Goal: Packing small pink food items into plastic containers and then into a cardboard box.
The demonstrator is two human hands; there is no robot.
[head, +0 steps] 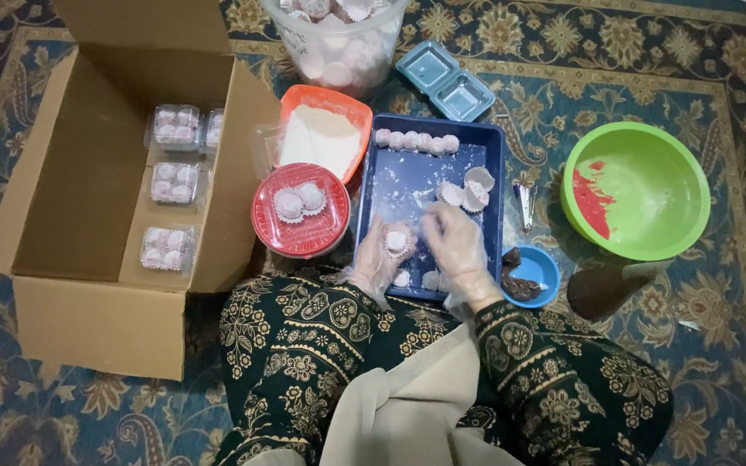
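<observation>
Both my hands wear clear plastic gloves and work over a blue rectangular tray dusted with white powder. My left hand cups a round white sweet ball in a paper liner. Touching that ball from the right are the fingertips of my right hand. A row of white balls lines the tray's far edge. Empty paper liners lie in the tray's middle. A red round container left of the tray holds two balls in liners.
An open cardboard box on the left holds several clear packs of sweets. An orange tray of white powder, a clear tub of liners, a blue hinged box, a green bowl and a small blue bowl of dark filling stand on the patterned carpet.
</observation>
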